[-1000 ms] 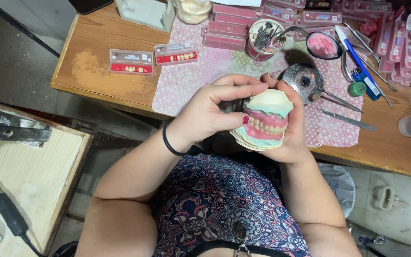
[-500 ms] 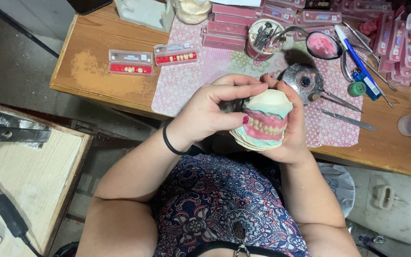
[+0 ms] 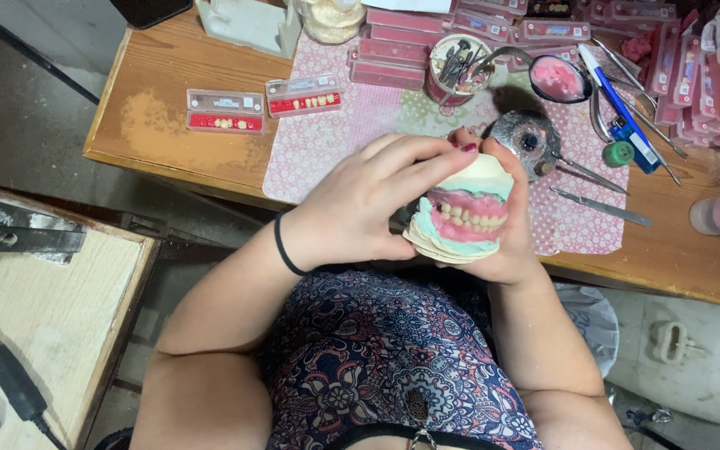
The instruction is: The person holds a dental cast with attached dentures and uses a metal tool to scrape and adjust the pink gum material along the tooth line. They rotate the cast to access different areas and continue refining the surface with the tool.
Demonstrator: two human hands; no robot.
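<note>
My left hand [image 3: 360, 208] gripped the denture model [image 3: 464, 218] from the side while my right hand [image 3: 514, 250] cupped it underneath, teeth facing me for inspection. Behind the model, tools lay across the bench [image 3: 168, 133].

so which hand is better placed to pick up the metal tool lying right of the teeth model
Probably the left hand: it only rests on the teeth model, while the right hand cradles it from beneath. The metal tool lies on the right, though.
</note>
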